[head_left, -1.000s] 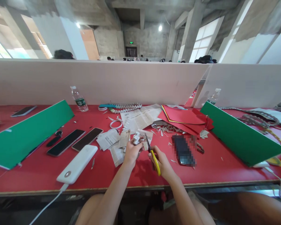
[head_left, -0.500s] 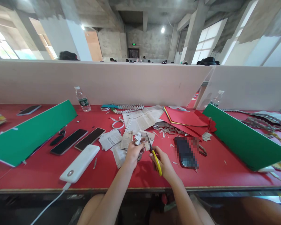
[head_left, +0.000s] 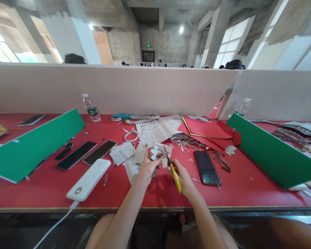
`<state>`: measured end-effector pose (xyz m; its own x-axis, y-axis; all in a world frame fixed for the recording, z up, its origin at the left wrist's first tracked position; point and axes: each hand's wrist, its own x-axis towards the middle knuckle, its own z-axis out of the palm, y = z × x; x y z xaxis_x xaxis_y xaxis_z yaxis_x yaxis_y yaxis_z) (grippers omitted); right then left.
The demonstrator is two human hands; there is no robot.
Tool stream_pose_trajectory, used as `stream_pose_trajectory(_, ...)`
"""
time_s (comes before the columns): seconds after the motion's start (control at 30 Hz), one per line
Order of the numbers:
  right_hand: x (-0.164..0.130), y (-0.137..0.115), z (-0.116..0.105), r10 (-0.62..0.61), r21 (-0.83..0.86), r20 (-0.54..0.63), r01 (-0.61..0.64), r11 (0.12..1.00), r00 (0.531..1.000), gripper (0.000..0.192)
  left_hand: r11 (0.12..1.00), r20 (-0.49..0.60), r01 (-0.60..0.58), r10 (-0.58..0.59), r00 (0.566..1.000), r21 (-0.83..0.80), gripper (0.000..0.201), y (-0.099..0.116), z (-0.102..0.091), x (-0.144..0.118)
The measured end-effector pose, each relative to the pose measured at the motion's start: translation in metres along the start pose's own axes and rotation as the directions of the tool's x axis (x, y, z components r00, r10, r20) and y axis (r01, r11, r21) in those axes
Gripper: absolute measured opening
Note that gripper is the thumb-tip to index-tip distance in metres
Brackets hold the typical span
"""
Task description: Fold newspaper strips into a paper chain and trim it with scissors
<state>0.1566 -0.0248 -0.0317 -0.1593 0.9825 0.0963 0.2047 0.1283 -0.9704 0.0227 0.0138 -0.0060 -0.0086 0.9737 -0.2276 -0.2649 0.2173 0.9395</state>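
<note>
My left hand (head_left: 148,168) is closed on a small piece of printed paper (head_left: 165,163), which sticks out to the right of the fingertips. A folded white paper piece (head_left: 153,152) shows just above the same fingers; whether it is held too I cannot tell. In my right hand (head_left: 182,174) are yellow-handled scissors (head_left: 176,180), their dark blades pointing up and away beside the paper piece. Under and behind the hands lie cut newspaper pieces (head_left: 141,154), and a larger newspaper sheet (head_left: 159,130) is spread farther back.
A white power bank (head_left: 89,180) with a cable and two phones (head_left: 77,155) lie to the left. Red paper sheets (head_left: 206,133), paper scraps (head_left: 189,142) and a dark phone (head_left: 208,169) are on the right. Green boards (head_left: 269,152) flank the place; a water bottle (head_left: 91,109) stands behind.
The scissors have shifted slightly to the right with my right hand. My left hand stays almost in place with the paper piece. The camera view has tilted a little.
</note>
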Motion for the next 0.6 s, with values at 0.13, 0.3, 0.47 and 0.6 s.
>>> stream_pose_trajectory(0.13,0.004,0.007,-0.003,0.044,0.011,-0.022,-0.044,0.999,0.999,0.032,1.0,0.01,0.014,-0.014,1.0,0.015,0.033,0.0,0.003,-0.004)
stream_pose_trajectory(0.3,0.005,0.018,-0.02,0.019,-0.287,-0.218,-0.082,0.954,0.976,0.036,1.0,-0.016,-0.014,0.014,1.0,-0.006,0.031,0.0,0.003,-0.005)
stream_pose_trajectory(0.47,0.002,0.012,-0.034,-0.053,-0.584,-0.292,-0.134,0.8,0.955,0.041,0.999,0.006,-0.021,0.021,1.0,0.024,0.033,-0.002,0.002,-0.003)
stream_pose_trajectory(0.6,-0.003,0.011,-0.052,-0.185,-0.692,-0.508,-0.271,0.669,0.841,0.033,0.998,0.013,-0.024,0.023,1.0,0.064,0.034,-0.006,0.002,-0.002)
